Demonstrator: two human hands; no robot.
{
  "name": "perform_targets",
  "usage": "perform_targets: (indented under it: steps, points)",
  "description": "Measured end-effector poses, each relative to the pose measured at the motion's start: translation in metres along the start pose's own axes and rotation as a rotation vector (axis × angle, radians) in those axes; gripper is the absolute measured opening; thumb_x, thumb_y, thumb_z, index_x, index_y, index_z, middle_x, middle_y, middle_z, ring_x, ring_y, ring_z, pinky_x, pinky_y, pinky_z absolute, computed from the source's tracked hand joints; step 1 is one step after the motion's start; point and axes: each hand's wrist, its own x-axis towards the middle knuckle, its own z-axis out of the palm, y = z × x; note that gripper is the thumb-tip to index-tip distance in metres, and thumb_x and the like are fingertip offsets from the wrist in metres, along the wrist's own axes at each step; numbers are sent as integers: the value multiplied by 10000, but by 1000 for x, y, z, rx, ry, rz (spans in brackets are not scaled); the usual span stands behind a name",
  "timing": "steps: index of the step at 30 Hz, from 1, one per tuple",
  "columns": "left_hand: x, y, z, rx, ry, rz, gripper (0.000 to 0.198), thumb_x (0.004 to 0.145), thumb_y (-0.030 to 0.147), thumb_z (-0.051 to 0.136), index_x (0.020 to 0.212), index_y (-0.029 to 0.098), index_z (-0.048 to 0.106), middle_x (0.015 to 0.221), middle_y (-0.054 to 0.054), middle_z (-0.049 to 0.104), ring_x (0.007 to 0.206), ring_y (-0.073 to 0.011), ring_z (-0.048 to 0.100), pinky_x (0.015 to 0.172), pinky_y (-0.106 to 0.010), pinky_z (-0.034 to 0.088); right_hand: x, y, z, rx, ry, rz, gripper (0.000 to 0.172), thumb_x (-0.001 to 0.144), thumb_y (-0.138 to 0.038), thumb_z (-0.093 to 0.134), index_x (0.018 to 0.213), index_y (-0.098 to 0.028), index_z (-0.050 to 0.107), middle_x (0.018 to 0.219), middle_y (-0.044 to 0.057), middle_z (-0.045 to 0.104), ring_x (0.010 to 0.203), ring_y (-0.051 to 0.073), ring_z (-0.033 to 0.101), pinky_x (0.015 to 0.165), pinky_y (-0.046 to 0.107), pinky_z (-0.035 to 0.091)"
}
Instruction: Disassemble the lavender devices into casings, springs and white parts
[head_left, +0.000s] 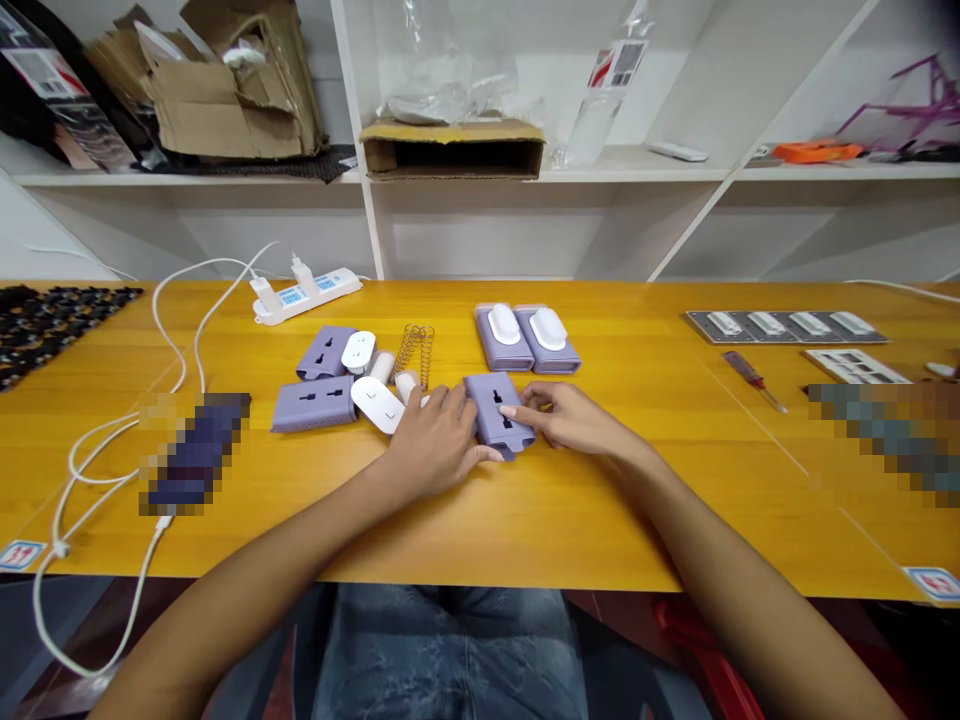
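Observation:
A light purple plastic case (498, 408) with dark slots in its top lies before me on the table. My right hand (574, 415) grips its right side, thumb on the top near a slot. My left hand (437, 440) is against the case's left side, its thumb along the near edge and its other fingers bent; the palm side is hidden. Partly behind those fingers are a white oval piece (377, 404) with small slots and a cream cylinder (406, 384). Further left lie two similar purple cases, one at the front (313, 403) and one behind (325, 352), beside a white round-ended piece (359, 351).
Coil springs (415, 350) lie behind my left hand. Two purple cases with white tops (504, 325) stand further back. A power strip (311, 294), white cables (73, 470) and a blurred phone-like object (199, 450) are left; a screwdriver (750, 377) and a slotted panel (787, 327) are right.

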Motion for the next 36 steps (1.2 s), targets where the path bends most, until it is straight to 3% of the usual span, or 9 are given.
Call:
perform_targets:
  steps: [3, 7, 12, 16, 22, 24, 30, 33, 36]
  points:
    - [0, 1, 3, 18, 24, 2, 758, 1100, 724, 401, 1405, 72, 639, 1604, -269, 576, 1395, -435, 590, 1146, -606, 421, 0, -1, 12, -143, 204, -143, 689, 894, -652, 783, 1380, -184, 646, 1199, 138, 788, 931, 281, 750, 769, 371, 562]
    - [-1, 1, 7, 24, 62, 8, 806, 1098, 750, 349, 1381, 60, 654, 1563, -273, 604, 1363, -437, 593, 1128, -630, 416, -9, -11, 26, -445, 214, -189, 777, 980, -589, 655, 1642, -223, 477, 1600, 199, 582, 1180, 410, 730, 907, 481, 576]
    - [-1, 0, 9, 0, 100, 20, 734, 1109, 725, 349, 1298, 106, 694, 1434, -255, 681, 1338, -429, 600, 1117, -628, 410, -16, -11, 33, -636, 259, -225, 807, 902, -447, 709, 1632, -193, 475, 1472, 226, 653, 1263, 470, 682, 929, 499, 579]
    - [1, -5, 5, -58, 176, 9, 696, 1121, 685, 382, 1401, 109, 654, 1499, -247, 661, 1409, -413, 580, 1150, -605, 421, -12, -1, 28, -538, 339, -267, 866, 851, -464, 772, 1599, -162, 457, 1437, 260, 678, 1280, 491, 669, 996, 574, 576]
    - [-6, -15, -14, 42, 437, 99, 661, 1137, 549, 467, 1685, 182, 428, 1793, -178, 391, 1704, -388, 277, 1348, -621, 257, -16, -12, 18, -357, 493, -719, 885, 879, -309, 775, 1669, -283, 377, 1584, 187, 613, 1382, 428, 641, 1147, 609, 537]
    - [-10, -12, -20, 117, 472, 133, 565, 1158, 346, 429, 1711, 233, 396, 1812, -128, 371, 1723, -357, 247, 1361, -664, 208, -20, -18, 24, -362, 476, -859, 941, 892, -251, 765, 1713, -326, 311, 1602, 164, 606, 1417, 429, 625, 1167, 635, 528]
    - [-25, -4, -43, 222, 306, 39, 518, 1113, 138, 365, 1604, 151, 529, 1413, -187, 716, 1366, -335, 650, 1282, -632, 383, -32, -19, 43, -204, 380, -986, 982, 898, -411, 851, 1706, -309, 303, 1548, 212, 609, 1419, 450, 629, 1132, 663, 572]
    - [-59, -16, -54, 210, 204, -49, 488, 1070, 242, 519, 1551, 176, 568, 1393, -195, 700, 1290, -378, 655, 1145, -563, 509, -33, -13, 38, -11, 401, -908, 856, 932, -655, 737, 1635, -309, 392, 1507, 218, 612, 1289, 442, 679, 962, 632, 636]
    - [-114, -40, -49, 134, 165, -137, 735, 980, 533, 698, 1602, 199, 494, 1360, -198, 704, 1208, -423, 674, 991, -552, 572, -29, -9, 29, 85, 508, -805, 638, 997, -642, 646, 1520, -306, 506, 1381, 190, 670, 1152, 381, 707, 853, 557, 631]
